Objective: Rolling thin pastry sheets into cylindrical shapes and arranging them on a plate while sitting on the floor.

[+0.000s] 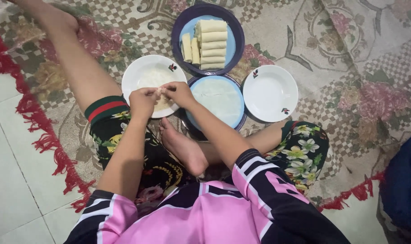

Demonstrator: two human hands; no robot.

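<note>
Head view: both hands meet over the near edge of the white plate point(144, 72). Left hand point(143, 102) and right hand point(179, 92) have fingers pinched shut on a small pale wrapper point(160, 91) btwn them, fingertips touching it from both sides. Wrapper's long axis runs left-right, hand to hand; neither is nearer. Just right of the plate: blue plate w/ flat sheets point(219, 100). Beyond it, a dish of finished rolls point(210, 43). Farther right, an empty white plate point(270, 92).

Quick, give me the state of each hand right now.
Left hand: fingers closed, pinching the thin wrapper over the white plate.
Right hand: fingers closed, pinching the same wrapper from the other side.
</note>
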